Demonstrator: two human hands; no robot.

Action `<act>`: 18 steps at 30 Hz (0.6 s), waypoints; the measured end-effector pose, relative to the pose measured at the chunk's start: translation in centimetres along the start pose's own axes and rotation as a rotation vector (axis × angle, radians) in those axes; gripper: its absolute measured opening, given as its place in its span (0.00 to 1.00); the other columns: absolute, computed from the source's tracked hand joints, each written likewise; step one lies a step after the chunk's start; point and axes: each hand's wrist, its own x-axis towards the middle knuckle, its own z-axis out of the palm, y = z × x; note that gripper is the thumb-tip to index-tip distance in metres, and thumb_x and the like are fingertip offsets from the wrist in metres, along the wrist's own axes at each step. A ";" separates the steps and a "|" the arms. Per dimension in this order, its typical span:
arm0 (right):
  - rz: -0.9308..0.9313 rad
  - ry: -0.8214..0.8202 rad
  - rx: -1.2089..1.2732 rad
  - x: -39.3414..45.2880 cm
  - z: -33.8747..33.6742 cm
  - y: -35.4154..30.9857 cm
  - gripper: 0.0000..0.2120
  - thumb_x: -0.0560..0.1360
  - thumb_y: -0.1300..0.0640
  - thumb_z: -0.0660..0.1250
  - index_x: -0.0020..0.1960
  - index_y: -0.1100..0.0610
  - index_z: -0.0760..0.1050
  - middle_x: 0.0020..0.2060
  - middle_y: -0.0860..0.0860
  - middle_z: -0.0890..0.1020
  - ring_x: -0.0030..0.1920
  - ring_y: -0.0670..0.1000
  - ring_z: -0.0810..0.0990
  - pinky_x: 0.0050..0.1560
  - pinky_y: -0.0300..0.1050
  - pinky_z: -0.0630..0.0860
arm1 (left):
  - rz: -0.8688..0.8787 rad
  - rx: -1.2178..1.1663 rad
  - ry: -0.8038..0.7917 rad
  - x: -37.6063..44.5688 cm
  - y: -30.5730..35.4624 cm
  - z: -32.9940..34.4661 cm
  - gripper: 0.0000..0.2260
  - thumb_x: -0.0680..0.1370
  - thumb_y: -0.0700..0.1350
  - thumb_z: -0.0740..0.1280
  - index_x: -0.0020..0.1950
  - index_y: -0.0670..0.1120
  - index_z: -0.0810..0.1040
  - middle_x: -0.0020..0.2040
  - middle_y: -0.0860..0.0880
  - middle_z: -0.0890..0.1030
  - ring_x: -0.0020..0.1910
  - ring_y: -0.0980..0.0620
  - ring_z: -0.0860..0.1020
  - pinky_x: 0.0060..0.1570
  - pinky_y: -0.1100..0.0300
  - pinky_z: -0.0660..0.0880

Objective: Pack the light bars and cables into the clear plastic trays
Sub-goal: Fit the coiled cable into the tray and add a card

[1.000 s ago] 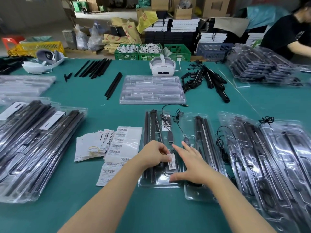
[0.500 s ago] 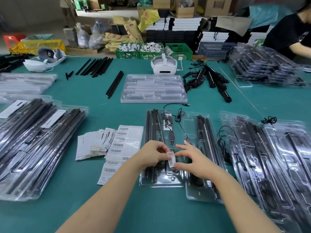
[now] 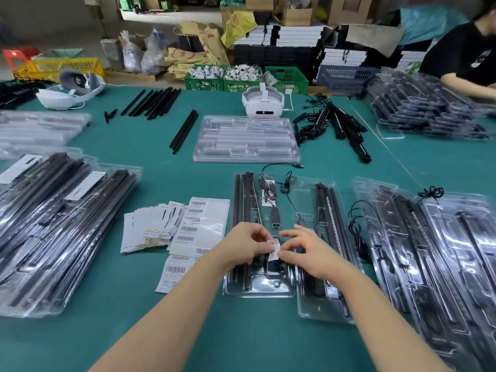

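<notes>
We can make out barcodes with fine print on the small label (image 3: 274, 251) pinched between our left hand (image 3: 245, 244) and right hand (image 3: 308, 251), but we cannot read the characters. The sticker sheets (image 3: 198, 226) at about nine o'clock from the hands carry barcodes too, also too small to read. The red markings on the brown sacks (image 3: 193, 53) at twelve o'clock are illegible.

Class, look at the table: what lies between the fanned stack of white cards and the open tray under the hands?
In the head view, sheets of barcode labels lie between the white cards and the clear tray.
</notes>
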 end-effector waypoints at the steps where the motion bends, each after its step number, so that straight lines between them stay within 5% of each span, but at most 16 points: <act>1: 0.003 0.001 0.004 0.0 0.0 0.0 0.02 0.78 0.45 0.69 0.47 0.40 0.81 0.72 0.39 0.69 0.78 0.44 0.51 0.77 0.56 0.46 | 0.005 -0.001 0.000 0.0 0.0 0.0 0.05 0.75 0.43 0.76 0.46 0.43 0.82 0.35 0.51 0.79 0.29 0.57 0.72 0.26 0.62 0.70; 13: 0.032 0.120 -0.229 0.5 1.2 -0.1 0.09 0.78 0.47 0.68 0.48 0.51 0.84 0.65 0.47 0.74 0.72 0.49 0.58 0.74 0.46 0.53 | 0.029 0.058 0.003 0.0 -0.1 0.3 0.06 0.73 0.42 0.77 0.46 0.43 0.81 0.36 0.48 0.79 0.26 0.56 0.71 0.23 0.62 0.69; 18: 0.056 0.164 -0.273 0.8 2.1 -0.3 0.13 0.78 0.47 0.69 0.45 0.56 0.85 0.59 0.48 0.74 0.69 0.47 0.60 0.63 0.37 0.55 | 0.051 0.193 -0.005 0.2 0.1 0.5 0.09 0.72 0.44 0.79 0.45 0.46 0.79 0.35 0.50 0.79 0.29 0.55 0.73 0.24 0.66 0.69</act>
